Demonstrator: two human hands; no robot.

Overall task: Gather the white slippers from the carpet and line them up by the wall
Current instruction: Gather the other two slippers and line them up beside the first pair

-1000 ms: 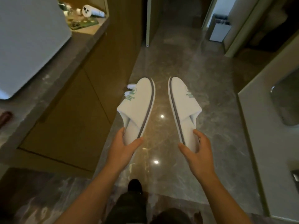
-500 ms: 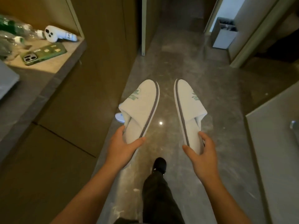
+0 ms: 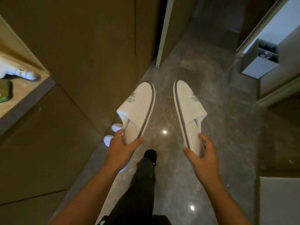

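Nearest me, a dark trouser leg [image 3: 142, 184] and black shoe [image 3: 150, 155] step forward over the polished stone floor [image 3: 219, 143]. Just above them my two hands are up in front of me, each clamped on the heel end of a white slipper. My left hand [image 3: 121, 150] has its thumb on the inner edge and its fingers wrapped under the sole of the left slipper [image 3: 138, 108]; my right hand [image 3: 203, 158] pinches the right slipper [image 3: 188, 108] the same way. Both slippers are held off the floor, toes pointing away from me, tilted so their grey-edged soles face each other, apart with bare floor showing between them.

Past my left hand, two more white slippers [image 3: 113, 132] sit on the floor right against the foot of the brown wall panel [image 3: 81, 78]; my hand and the held slipper cover part of them. I read this as the carrying step, with the gathering done for this pair. The next move, as I judge it, calls for lowering to the floor on the left and setting both slippers sole-down beside the pair there, toes matched and close to the wall's foot.

Further off, a grey bin [image 3: 258, 65] stands by a doorway at the far right.
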